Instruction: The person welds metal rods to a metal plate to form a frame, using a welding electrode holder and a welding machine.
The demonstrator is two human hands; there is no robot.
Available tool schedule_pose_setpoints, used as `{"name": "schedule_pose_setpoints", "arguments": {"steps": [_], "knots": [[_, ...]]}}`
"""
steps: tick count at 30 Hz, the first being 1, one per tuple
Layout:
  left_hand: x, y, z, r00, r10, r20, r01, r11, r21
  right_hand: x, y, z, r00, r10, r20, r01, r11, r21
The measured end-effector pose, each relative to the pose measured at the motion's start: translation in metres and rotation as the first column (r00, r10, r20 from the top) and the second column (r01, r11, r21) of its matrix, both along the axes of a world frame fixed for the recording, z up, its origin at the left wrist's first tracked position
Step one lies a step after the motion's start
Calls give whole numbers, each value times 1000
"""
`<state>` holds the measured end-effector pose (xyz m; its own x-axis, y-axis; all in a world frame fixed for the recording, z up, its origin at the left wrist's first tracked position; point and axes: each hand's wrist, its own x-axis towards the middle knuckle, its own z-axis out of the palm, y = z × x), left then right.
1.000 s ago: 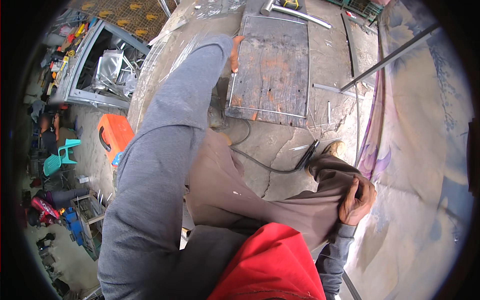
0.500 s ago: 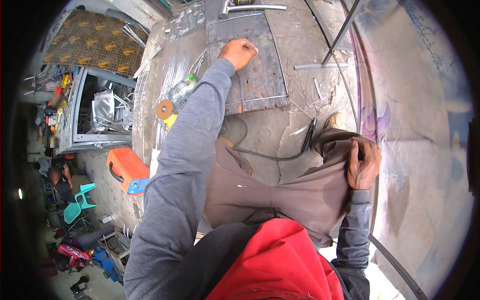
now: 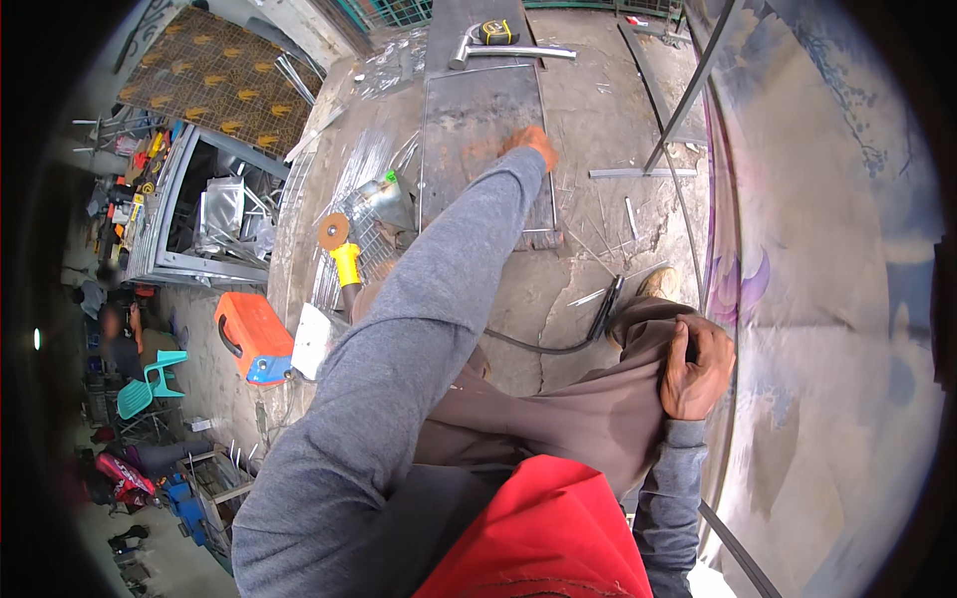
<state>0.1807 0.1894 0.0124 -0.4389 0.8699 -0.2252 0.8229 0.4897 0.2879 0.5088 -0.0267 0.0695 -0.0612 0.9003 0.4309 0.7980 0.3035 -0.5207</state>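
My left hand (image 3: 531, 147) is at the right edge of a dark, scorched board (image 3: 469, 110), fingers curled and closed. Whatever it may pinch is too small or hidden to make out. Thin metal rods (image 3: 550, 199) run along the board's edges, and one passes right by that hand. My right hand (image 3: 698, 369) rests over my bent right knee, thumb apart from the fingers, holding nothing. Beyond the board lie a hammer (image 3: 513, 54) and a black-and-yellow tape measure (image 3: 498, 33).
Left of the board are an angle grinder (image 3: 344, 261) with a brown disc and bundled thin rods (image 3: 349, 179). An orange welding machine (image 3: 249, 334) stands farther left. A black electrode holder (image 3: 605, 311) with cable lies near my right foot. A painted cloth (image 3: 817, 299) hangs at right.
My left hand has moved right across the board to its right edge. My right hand stays on my knee. The view has shifted, showing more of the far end.
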Motion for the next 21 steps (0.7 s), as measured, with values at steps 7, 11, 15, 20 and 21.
{"name": "schedule_pose_setpoints", "arguments": {"steps": [7,11,15,20,21], "knots": [[2,-15,6,996,-79,40,79,997,23,0,0,0,1000,21,-12,-21,1000,-1],[3,-44,11,968,-210,137,216,976,-27,2,1,-1,1000,16,-18,-17,999,-28],[-20,-85,21,865,-465,187,483,874,-60,0,0,-4,999,46,0,-46,999,17],[-43,-140,48,798,-600,63,600,778,-187,-3,-5,-7,998,46,32,-46,999,16],[-45,-146,56,841,-539,53,536,816,-217,0,-3,-8,997,58,50,-58,998,17]]}}
